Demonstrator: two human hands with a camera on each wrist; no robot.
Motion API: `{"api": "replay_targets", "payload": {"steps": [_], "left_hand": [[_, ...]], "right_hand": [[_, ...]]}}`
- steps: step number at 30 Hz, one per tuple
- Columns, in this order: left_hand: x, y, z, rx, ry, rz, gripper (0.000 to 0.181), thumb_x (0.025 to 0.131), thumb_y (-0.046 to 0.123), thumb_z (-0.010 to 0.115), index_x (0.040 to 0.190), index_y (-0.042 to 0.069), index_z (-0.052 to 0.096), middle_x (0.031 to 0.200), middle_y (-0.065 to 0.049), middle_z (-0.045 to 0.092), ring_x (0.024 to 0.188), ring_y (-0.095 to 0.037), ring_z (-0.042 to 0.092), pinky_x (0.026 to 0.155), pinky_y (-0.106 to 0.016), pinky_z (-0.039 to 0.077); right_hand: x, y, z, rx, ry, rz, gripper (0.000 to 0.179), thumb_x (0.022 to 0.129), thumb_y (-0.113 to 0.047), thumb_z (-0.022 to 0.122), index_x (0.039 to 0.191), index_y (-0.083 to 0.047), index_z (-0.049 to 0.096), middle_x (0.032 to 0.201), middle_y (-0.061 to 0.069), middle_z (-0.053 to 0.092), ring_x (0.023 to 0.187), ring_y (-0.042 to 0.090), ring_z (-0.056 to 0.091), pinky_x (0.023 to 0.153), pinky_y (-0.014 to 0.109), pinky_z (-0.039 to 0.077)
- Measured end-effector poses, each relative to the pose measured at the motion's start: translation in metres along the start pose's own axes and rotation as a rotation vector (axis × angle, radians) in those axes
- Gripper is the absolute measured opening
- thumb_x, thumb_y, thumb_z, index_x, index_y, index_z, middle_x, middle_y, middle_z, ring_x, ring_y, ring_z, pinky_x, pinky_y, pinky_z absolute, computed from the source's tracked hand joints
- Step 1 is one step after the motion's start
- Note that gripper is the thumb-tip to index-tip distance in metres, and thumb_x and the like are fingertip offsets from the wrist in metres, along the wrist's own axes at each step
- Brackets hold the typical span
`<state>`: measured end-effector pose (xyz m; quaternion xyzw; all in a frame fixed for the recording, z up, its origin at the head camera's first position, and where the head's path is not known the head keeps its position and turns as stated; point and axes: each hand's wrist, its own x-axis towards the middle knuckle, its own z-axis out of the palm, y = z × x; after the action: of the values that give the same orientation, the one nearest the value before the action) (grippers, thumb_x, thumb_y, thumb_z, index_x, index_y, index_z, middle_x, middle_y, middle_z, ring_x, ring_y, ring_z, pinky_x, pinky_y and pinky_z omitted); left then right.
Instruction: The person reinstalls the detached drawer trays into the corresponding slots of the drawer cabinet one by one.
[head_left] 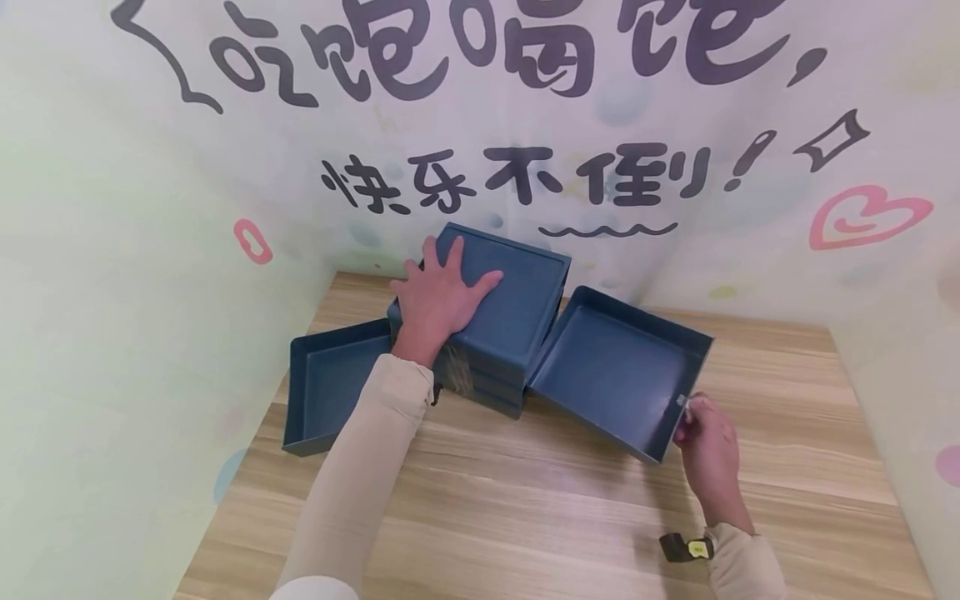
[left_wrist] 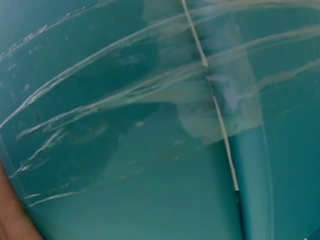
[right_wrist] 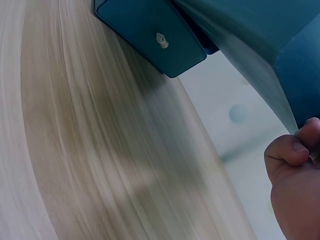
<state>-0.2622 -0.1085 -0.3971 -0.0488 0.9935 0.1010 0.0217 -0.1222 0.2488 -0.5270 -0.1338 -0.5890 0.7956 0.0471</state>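
A dark blue box cabinet (head_left: 517,296) stands at the back of the table, clear tape on its near side. My left hand (head_left: 437,293) rests on its top with fingers spread. From the cabinet's right side an upper drawer (head_left: 611,375) sticks far out, and its inside shows bare. My right hand (head_left: 711,454) pinches the small pale knob (head_left: 682,401) on that drawer's front. Below it, the right wrist view shows a lower drawer front (right_wrist: 140,30) with its own pale knob (right_wrist: 162,41). The left wrist view is filled by the taped blue side (left_wrist: 125,165).
Another blue drawer (head_left: 337,387) juts out on the cabinet's left, partly behind my left forearm. The wood-grain table (head_left: 510,517) extends in front. A printed white wall covering (head_left: 465,125) closes off the back and both sides.
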Motion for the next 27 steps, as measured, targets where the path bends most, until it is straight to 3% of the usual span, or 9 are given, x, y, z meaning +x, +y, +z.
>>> {"api": "replay_targets", "payload": {"steps": [27], "left_hand": [[0.001,0.001,0.000,0.007,-0.006,-0.002,0.094,0.090,0.087,0.029,0.165,0.030,0.016,0.169,-0.016,0.012,0.141,-0.054,0.034,0.105,-0.075,0.036]], "right_hand": [[0.015,-0.002,0.001,-0.098,-0.072,0.023,0.038,0.108,-0.012,0.030,0.071,-0.014,0.041,0.068,-0.006,0.045,0.061,0.012,0.042,0.057,0.032,0.031]]}}
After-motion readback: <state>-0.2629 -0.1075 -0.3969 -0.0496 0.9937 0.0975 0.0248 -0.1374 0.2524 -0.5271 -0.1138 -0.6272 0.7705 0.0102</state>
